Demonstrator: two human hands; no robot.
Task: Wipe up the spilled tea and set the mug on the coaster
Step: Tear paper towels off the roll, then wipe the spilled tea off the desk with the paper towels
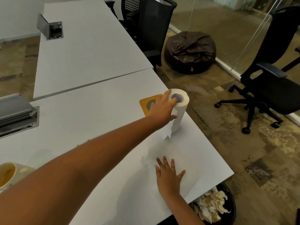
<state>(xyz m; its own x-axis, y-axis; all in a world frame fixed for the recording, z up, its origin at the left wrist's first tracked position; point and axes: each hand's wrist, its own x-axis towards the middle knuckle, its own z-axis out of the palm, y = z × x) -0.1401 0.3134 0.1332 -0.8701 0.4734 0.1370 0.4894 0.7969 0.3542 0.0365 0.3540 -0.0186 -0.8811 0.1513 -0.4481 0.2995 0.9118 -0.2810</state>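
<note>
Two bare forearms are visible, without sleeves, watch or bracelet. The left hand (162,108) and right hand (168,177) carry no gloves or rings. Fingernails are short and unpainted.

No text, brand or number can be read anywhere. The round purple label in the core end of the paper towel roll (178,108), at about two o'clock, carries marks too blurred to make out.
</note>
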